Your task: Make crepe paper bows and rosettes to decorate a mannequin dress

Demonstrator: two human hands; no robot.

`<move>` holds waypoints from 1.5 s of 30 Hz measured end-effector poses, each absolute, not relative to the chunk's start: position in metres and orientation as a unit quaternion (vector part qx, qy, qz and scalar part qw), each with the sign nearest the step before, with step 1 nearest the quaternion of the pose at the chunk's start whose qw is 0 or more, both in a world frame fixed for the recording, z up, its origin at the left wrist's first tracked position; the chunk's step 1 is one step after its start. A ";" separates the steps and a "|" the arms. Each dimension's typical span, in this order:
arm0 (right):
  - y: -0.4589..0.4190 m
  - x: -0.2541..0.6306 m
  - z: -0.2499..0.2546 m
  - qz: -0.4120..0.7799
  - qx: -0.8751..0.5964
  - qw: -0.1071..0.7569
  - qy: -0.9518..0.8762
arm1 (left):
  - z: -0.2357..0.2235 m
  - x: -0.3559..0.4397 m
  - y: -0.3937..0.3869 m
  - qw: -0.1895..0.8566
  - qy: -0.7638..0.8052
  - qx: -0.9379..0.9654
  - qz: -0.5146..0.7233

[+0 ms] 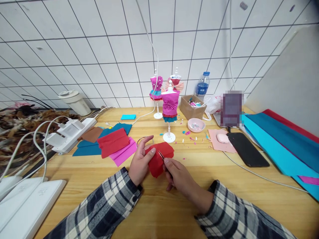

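Note:
My left hand [141, 159] pinches the edge of a red piece of fabric [159, 158] lying on the wooden table [174, 212]. My right hand [178, 176] is closed around a thin metal tool [161, 155], whose tip rests on the red fabric beside my left fingers. Just beyond stands a small mannequin in a pink dress [169, 106] on a white stand. Two more dressed mannequins [156, 87] stand behind it.
Folded red, pink, teal and brown fabric [113, 142] lies to the left by a white power strip [71, 132] with cables. A cardboard box [192, 107], pink dish [196, 124], water bottle [202, 85], black phone [248, 149] and large blue and red sheets [281, 139] sit to the right.

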State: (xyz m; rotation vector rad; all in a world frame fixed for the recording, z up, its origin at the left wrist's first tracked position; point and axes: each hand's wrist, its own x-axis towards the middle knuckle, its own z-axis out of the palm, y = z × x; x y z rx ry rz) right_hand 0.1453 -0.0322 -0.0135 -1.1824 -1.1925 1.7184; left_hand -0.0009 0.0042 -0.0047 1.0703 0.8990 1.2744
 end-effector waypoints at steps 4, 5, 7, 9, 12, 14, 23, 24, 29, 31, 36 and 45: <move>-0.032 0.146 -0.014 0.665 -0.460 0.364 -0.463 | -0.002 0.002 0.001 0.615 0.380 0.452 0.523; -0.032 0.146 -0.014 0.662 -0.462 0.364 -0.464 | -0.001 0.002 0.000 0.616 0.380 0.454 0.519; -0.031 0.146 -0.015 0.656 -0.467 0.366 -0.467 | 0.000 0.003 -0.002 0.617 0.382 0.458 0.514; -0.031 0.146 -0.014 0.652 -0.467 0.367 -0.471 | 0.001 0.004 -0.003 0.617 0.381 0.461 0.511; -0.031 0.146 -0.013 0.649 -0.466 0.367 -0.477 | 0.000 0.003 -0.002 0.620 0.374 0.457 0.517; -0.031 0.146 -0.012 0.648 -0.466 0.369 -0.477 | -0.002 0.003 -0.002 0.616 0.375 0.449 0.528; -0.032 0.146 -0.013 0.661 -0.458 0.369 -0.466 | 0.000 0.003 -0.005 0.589 0.393 0.495 0.504; -0.033 0.146 -0.013 0.661 -0.458 0.371 -0.465 | 0.000 0.004 -0.006 0.585 0.394 0.505 0.498; -0.034 0.144 -0.016 0.645 -0.457 0.389 -0.474 | -0.002 0.008 -0.009 0.566 0.409 0.526 0.486; -0.034 0.143 -0.016 0.637 -0.459 0.396 -0.475 | -0.003 0.009 -0.010 0.561 0.414 0.527 0.486; -0.035 0.141 -0.017 0.637 -0.464 0.403 -0.466 | -0.002 0.008 -0.011 0.547 0.422 0.539 0.482; -0.038 0.137 -0.018 0.648 -0.457 0.428 -0.434 | -0.001 0.009 -0.012 0.503 0.453 0.569 0.467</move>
